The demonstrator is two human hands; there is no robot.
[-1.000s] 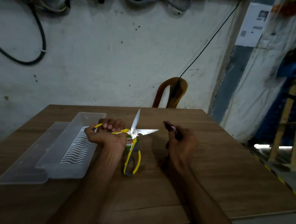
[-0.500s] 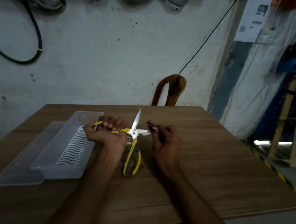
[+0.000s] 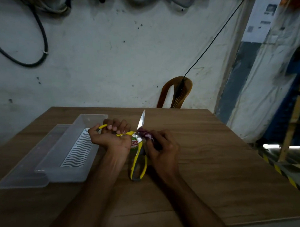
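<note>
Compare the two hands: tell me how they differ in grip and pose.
The left hand grips one yellow handle of the scissors, while the right hand pinches a small purple packet. The left hand shows curled fingers, nails toward the camera; the right hand shows its back. The left hand lies beside the clear tray, the right hand across the scissors. Both meet at the open blades over the wooden table.

A clear plastic tray (image 3: 66,176) with a wavy-ribbed bottom sits on the left of the wooden desk (image 3: 213,161), its lid (image 3: 22,179) lying along its left side. Behind the desk stands a brown plastic chair (image 3: 177,92). A thin black cable (image 3: 211,41) runs up the stained wall (image 3: 114,58).
</note>
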